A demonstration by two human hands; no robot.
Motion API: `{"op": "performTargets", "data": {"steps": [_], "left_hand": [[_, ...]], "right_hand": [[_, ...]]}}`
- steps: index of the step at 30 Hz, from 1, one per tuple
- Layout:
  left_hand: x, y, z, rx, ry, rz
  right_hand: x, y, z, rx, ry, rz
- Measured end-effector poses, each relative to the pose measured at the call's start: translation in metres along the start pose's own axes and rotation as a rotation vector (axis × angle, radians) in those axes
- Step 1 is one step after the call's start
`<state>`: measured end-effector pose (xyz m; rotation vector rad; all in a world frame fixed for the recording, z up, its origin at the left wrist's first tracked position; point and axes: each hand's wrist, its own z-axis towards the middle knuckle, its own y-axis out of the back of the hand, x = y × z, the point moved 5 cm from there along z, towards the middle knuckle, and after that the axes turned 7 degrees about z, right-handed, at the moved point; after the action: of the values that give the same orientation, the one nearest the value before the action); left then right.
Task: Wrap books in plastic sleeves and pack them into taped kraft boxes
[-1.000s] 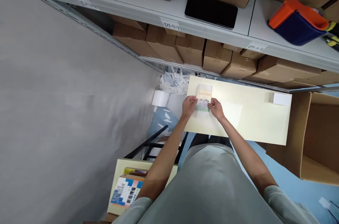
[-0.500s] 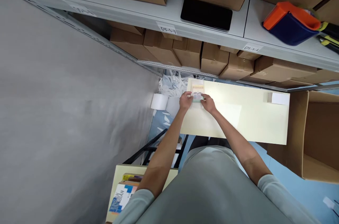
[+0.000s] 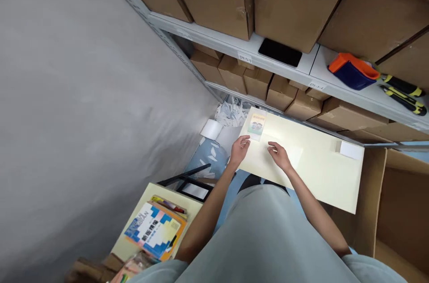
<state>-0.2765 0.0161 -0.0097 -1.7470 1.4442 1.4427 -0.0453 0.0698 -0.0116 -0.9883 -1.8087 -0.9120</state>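
A small booklet (image 3: 256,125) with a printed cover of two figures lies flat on the pale table (image 3: 321,171), at its far left corner. Around it shows the margin of a clear, see-through sleeve. Just below its lower left corner is my left hand (image 3: 239,151), fingers loosely curved with nothing visible in them. My right hand (image 3: 280,155) hovers to the right, apart from the booklet, its thumb and fingers spread and holding nothing.
A white box (image 3: 350,150) sits at the table's right end, beside a large open carton (image 3: 380,202). Books (image 3: 156,229) are stacked on a side table at left. Ahead, the shelf holds cartons, a phone (image 3: 280,52), an orange-and-blue holder (image 3: 353,71) and utility knives (image 3: 404,99).
Both my hands have let go of the booklet and drawn back towards me, moving apart. The view has turned, bringing more of the side table's books into sight.
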Motion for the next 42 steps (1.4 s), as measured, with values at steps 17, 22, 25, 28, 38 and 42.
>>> {"op": "performTargets", "data": {"steps": [17,22,25,28,38,42], "left_hand": [[-0.053,0.042,-0.268,-0.672,0.021,-0.097],[-0.054,0.068,-0.348,-0.928,0.025,-0.124],[-0.046,0.086,-0.399,-1.070,0.024,-0.176],[-0.033,0.104,-0.446,-1.190,0.037,-0.209],[0.012,0.186,-0.622,-1.519,-0.016,-0.241],[0.033,0.221,-0.706,-1.629,-0.036,-0.270]], "right_hand": [[0.082,-0.034,-0.110,0.704,0.141,0.041],[0.092,-0.083,-0.148,0.932,0.182,-0.009],[0.100,-0.111,-0.175,1.038,0.231,-0.065],[0.114,-0.138,-0.206,1.117,0.280,-0.110],[0.166,-0.265,-0.368,1.371,0.470,-0.203],[0.176,-0.324,-0.458,1.472,0.547,-0.205]]}}
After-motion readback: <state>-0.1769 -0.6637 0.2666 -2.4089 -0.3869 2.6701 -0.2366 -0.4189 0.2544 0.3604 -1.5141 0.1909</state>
